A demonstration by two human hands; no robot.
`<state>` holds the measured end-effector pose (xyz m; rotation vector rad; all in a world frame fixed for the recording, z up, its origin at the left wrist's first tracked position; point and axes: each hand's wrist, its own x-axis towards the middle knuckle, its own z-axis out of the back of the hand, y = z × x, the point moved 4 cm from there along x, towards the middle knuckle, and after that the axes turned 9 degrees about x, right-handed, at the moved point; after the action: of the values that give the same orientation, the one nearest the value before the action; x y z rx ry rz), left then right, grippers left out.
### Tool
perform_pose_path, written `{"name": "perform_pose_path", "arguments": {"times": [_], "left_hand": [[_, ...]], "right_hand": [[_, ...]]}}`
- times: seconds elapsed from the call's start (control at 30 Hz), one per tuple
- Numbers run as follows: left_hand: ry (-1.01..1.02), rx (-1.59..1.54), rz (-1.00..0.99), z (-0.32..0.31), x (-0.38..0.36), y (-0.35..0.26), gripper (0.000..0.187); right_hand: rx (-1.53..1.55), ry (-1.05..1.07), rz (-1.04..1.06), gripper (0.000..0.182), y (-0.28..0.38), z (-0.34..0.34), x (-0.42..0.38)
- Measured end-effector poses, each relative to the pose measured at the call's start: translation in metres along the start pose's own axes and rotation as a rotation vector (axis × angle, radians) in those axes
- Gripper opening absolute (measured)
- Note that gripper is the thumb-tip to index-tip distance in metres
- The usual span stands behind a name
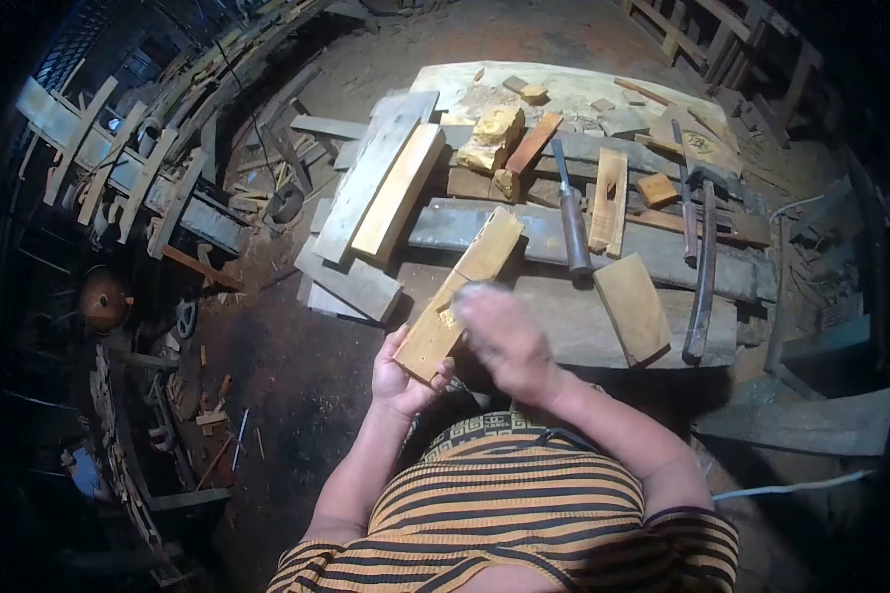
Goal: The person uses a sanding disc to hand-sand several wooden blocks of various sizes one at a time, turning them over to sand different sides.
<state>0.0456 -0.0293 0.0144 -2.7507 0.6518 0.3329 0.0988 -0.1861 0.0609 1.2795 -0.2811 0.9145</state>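
My left hand (402,381) is closed around the near end of a wooden block (485,249). The block slants up and away, its far end by the front of the workbench. A rough yellowish notch shows in its upper face. My right hand (509,341), smeared by motion, is closed over the block's right side beside that notch. Something small and greyish shows at its fingers, too blurred to name. Beyond the hands, a chisel (573,222) with a brown handle lies on the bench, and a pale flat piece of wood (633,308) lies to its right.
The plank-topped workbench (554,287) bears a long pale timber (400,193), a rough yellow wood chunk (491,136), a slotted wooden piece (608,203) and a long-handled hammer-like tool (702,267). A rack of curved wooden pieces (133,168) stands left. Scrap wood litters the floor.
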Motion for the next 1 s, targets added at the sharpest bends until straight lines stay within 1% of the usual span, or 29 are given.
{"name": "perform_pose_path", "arguments": {"times": [0.07, 0.1, 0.13, 0.17, 0.2, 0.23, 0.27, 0.3, 0.33, 0.37, 0.4, 0.43, 0.5, 0.53, 0.57, 0.6, 0.63, 0.67, 0.7, 0.73, 0.77, 0.8, 0.83, 0.9, 0.93, 0.97, 1.0], "left_hand": [[-0.468, 0.102, -0.248, 0.005, -0.005, 0.001, 0.052], [-0.464, 0.097, -0.247, 0.019, -0.005, -0.001, 0.052], [-0.304, 0.079, -0.203, 0.039, -0.003, -0.003, 0.047], [-0.146, 0.063, -0.162, 0.047, -0.004, -0.004, 0.043], [-0.108, 0.036, -0.214, 0.032, -0.010, -0.001, 0.041], [-0.521, 0.082, -0.300, 0.003, -0.006, 0.003, 0.044], [-0.330, 0.104, -0.201, 0.008, -0.005, 0.002, 0.046], [-0.139, 0.126, -0.099, 0.012, -0.006, 0.003, 0.048], [-0.138, 0.121, -0.099, 0.012, -0.007, 0.003, 0.048], [-0.170, 0.118, -0.090, 0.012, -0.006, 0.004, 0.050], [-0.199, 0.117, -0.080, 0.012, -0.005, 0.004, 0.052], [-0.193, 0.119, -0.075, 0.012, -0.004, 0.004, 0.052], [-0.128, 0.080, -0.064, 0.012, -0.004, 0.003, 0.053], [-0.127, 0.078, -0.070, 0.016, -0.004, 0.003, 0.053], [-0.083, 0.102, -0.066, 0.021, -0.004, 0.003, 0.053], [-0.040, 0.126, -0.061, 0.023, -0.004, 0.002, 0.054], [-0.045, 0.126, -0.065, 0.022, -0.006, 0.003, 0.054], [-0.174, 0.083, -0.125, 0.023, -0.008, 0.003, 0.053], [-0.301, 0.042, -0.182, 0.027, -0.010, 0.002, 0.053], [-0.104, 0.061, -0.326, 0.051, -0.004, -0.002, 0.048], [-0.184, 0.129, -0.275, 0.036, -0.004, 0.000, 0.046], [-0.259, 0.194, -0.219, 0.020, -0.005, 0.002, 0.044], [-0.202, 0.156, -0.178, 0.021, -0.004, 0.002, 0.046], [-0.084, 0.079, -0.101, 0.021, -0.005, 0.002, 0.050], [-0.024, 0.042, -0.060, 0.020, -0.006, 0.003, 0.052], [-0.021, 0.043, -0.058, 0.017, -0.006, 0.004, 0.052], [-0.054, 0.046, -0.069, 0.015, -0.006, 0.004, 0.053]], "right_hand": [[-0.013, 0.179, 0.138, 0.045, 0.029, -0.026, 0.000], [-0.033, 0.253, 0.200, 0.046, 0.038, -0.037, -0.003], [-0.005, 0.317, 0.242, 0.042, 0.041, -0.045, -0.004], [-0.004, 0.321, 0.247, 0.042, 0.032, -0.049, -0.006], [-0.030, 0.277, 0.266, 0.042, 0.015, -0.054, -0.006], [-0.055, 0.234, 0.284, 0.041, 0.003, -0.052, -0.001], [-0.071, 0.204, 0.248, 0.032, -0.004, -0.039, 0.022], [-0.091, 0.098, 0.220, 0.025, -0.033, -0.028, 0.031], [-0.163, 0.073, 0.027, 0.028, -0.070, -0.018, 0.034], [-0.269, 0.004, -0.085, 0.033, -0.103, -0.009, 0.033], [-0.302, 0.027, -0.280, 0.037, -0.123, 0.001, 0.039], [-0.309, 0.023, -0.280, 0.037, -0.131, 0.006, 0.043], [-0.315, 0.050, -0.366, 0.039, -0.141, 0.006, 0.049], [-0.418, -0.063, -0.214, 0.035, -0.132, 0.002, 0.050], [-0.311, -0.029, -0.192, 0.031, -0.126, -0.007, 0.043], [-0.202, 0.005, -0.170, 0.027, -0.098, -0.013, 0.044], [-0.295, 0.085, 0.013, 0.018, -0.061, -0.028, 0.047], [-0.203, -0.003, 0.201, 0.014, -0.021, -0.041, 0.039], [-0.147, 0.134, 0.245, 0.014, 0.010, -0.054, 0.029], [0.074, 0.250, 0.229, 0.017, 0.025, -0.069, 0.017], [0.035, 0.192, 0.305, 0.016, 0.050, -0.065, 0.008], [0.072, 0.301, 0.266, 0.021, 0.044, -0.066, 0.006], [0.112, 0.412, 0.229, 0.027, 0.035, -0.065, 0.004], [0.026, 0.579, 0.079, 0.028, -0.014, -0.056, 0.031], [-0.038, 0.520, -0.072, 0.030, -0.046, -0.041, 0.044], [-0.104, 0.455, -0.225, 0.033, -0.078, -0.025, 0.052], [-0.230, 0.276, -0.189, 0.032, -0.104, -0.009, 0.055]]}}
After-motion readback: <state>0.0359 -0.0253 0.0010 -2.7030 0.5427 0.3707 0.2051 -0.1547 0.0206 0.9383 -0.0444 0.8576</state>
